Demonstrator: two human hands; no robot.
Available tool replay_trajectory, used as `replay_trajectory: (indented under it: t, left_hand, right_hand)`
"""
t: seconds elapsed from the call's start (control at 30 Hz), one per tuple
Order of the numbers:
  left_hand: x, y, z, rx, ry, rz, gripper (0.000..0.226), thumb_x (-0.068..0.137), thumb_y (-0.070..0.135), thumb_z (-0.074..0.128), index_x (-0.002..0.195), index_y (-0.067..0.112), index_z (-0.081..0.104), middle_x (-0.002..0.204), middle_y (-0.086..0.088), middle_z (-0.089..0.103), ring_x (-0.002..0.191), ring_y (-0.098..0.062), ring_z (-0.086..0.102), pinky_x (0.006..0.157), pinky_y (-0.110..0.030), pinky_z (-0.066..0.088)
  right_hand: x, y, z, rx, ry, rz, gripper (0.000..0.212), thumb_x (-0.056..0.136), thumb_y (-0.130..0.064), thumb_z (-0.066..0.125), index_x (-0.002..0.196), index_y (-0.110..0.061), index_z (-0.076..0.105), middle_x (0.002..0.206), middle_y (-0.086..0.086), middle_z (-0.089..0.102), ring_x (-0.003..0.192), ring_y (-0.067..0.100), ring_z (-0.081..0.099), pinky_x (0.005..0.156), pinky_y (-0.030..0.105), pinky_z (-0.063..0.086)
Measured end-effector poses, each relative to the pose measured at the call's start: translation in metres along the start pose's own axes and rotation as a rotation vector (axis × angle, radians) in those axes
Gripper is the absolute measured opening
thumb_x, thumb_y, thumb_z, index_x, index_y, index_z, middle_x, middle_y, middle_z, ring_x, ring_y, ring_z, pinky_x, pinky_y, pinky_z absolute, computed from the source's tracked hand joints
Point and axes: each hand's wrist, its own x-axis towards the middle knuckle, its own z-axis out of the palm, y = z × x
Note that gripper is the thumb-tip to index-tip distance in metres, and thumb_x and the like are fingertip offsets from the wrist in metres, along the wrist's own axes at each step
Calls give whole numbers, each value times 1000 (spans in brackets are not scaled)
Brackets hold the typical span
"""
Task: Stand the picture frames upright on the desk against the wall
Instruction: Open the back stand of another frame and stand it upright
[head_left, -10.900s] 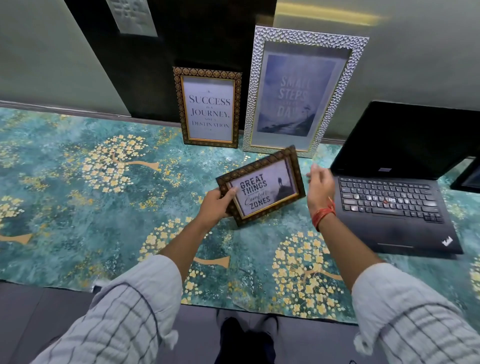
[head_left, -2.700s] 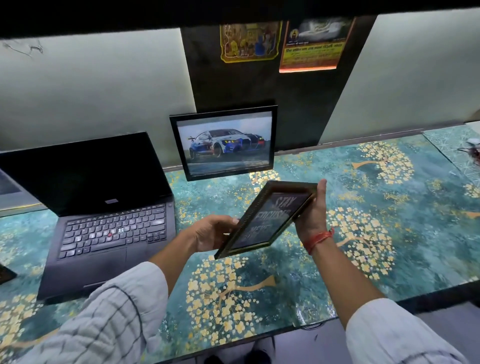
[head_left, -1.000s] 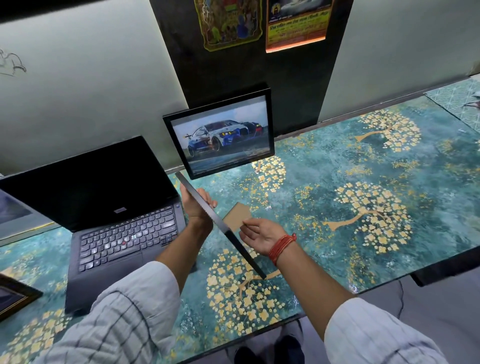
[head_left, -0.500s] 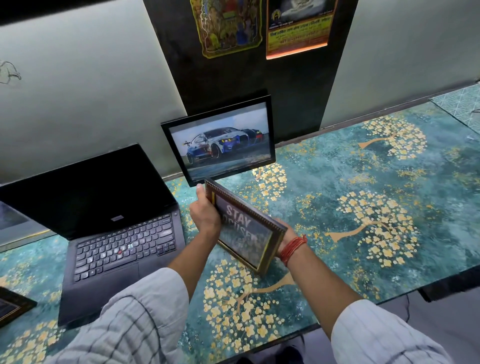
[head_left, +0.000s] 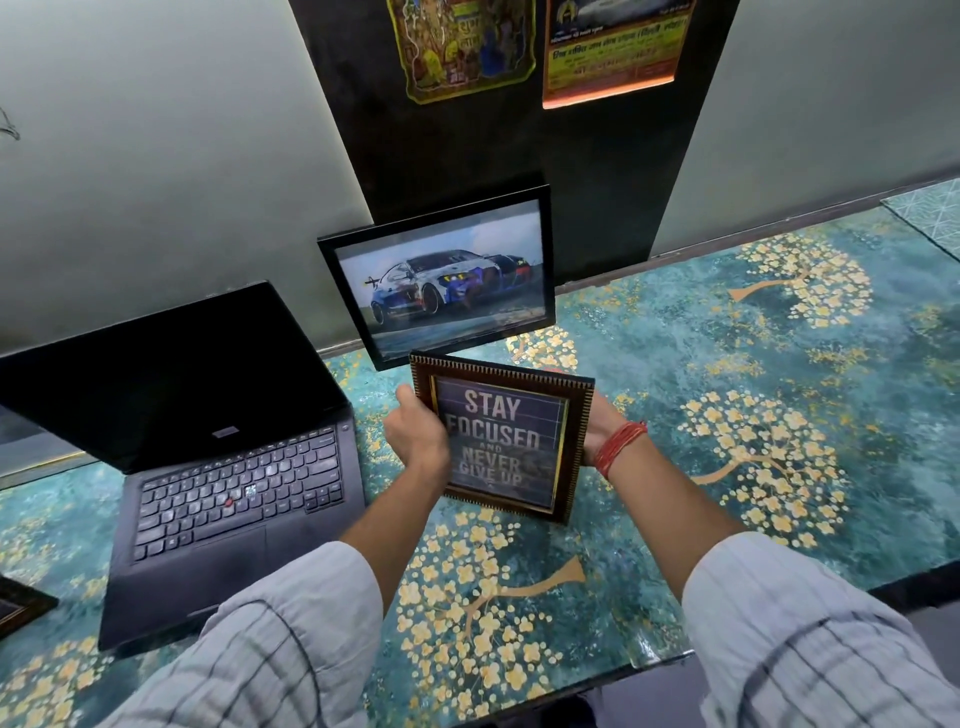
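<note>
A brown frame reading "STAY FOCUSED AND NEVER GIVE UP" (head_left: 501, 441) is upright and facing me, slightly tilted, in front of the wall. My left hand (head_left: 418, 434) grips its left edge. Its right side is held by my right hand (head_left: 602, 428), whose fingers are hidden behind the frame. Whether the frame's lower edge touches the desk (head_left: 727, 364) I cannot tell. Behind it a black frame with a car picture (head_left: 441, 273) leans upright against the dark wall panel.
An open black laptop (head_left: 208, 452) sits left of the frames. The corner of another frame (head_left: 21, 605) lies flat at the far left edge. Two posters (head_left: 462, 47) hang on the dark panel. The desk's front edge runs near my sleeves.
The brown frame has been turned from edge-on to face me squarely and stands more upright. Both hands have kept hold of its sides.
</note>
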Motion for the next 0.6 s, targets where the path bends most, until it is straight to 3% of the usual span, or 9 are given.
replay_trajectory:
  t: [0.1, 0.3, 0.47, 0.6]
  left_hand:
    - [0, -2, 1, 53, -62, 21, 42, 96, 32, 37, 60, 14, 44, 62, -1, 47, 56, -16, 39, 50, -32, 30]
    - [7, -1, 2, 52, -158, -45, 44, 94, 33, 42, 54, 15, 40, 61, -3, 47, 56, -19, 40, 54, -34, 31]
    - [9, -1, 0, 62, -194, -61, 43, 94, 37, 41, 58, 14, 45, 65, -4, 53, 58, -21, 45, 57, -35, 35]
    - [13, -3, -3, 48, -264, -106, 37, 83, 42, 47, 60, 14, 54, 70, -8, 63, 65, -25, 55, 71, -45, 52]
  right_hand:
    - [2, -2, -6, 24, 39, 8, 48, 96, -45, 43, 68, -13, 64, 65, 7, 70, 61, 23, 69, 71, 35, 56]
    - [2, -4, -9, -7, 26, -9, 61, 97, -33, 37, 52, -10, 70, 56, 6, 70, 50, 22, 69, 52, 31, 58]
    - [9, -2, -16, -25, 40, -19, 64, 98, -35, 37, 48, -12, 70, 55, 3, 69, 49, 20, 68, 54, 30, 58]
    - [1, 1, -16, -112, 92, -23, 64, 98, -30, 37, 47, -12, 71, 54, 3, 69, 47, 17, 68, 48, 26, 58]
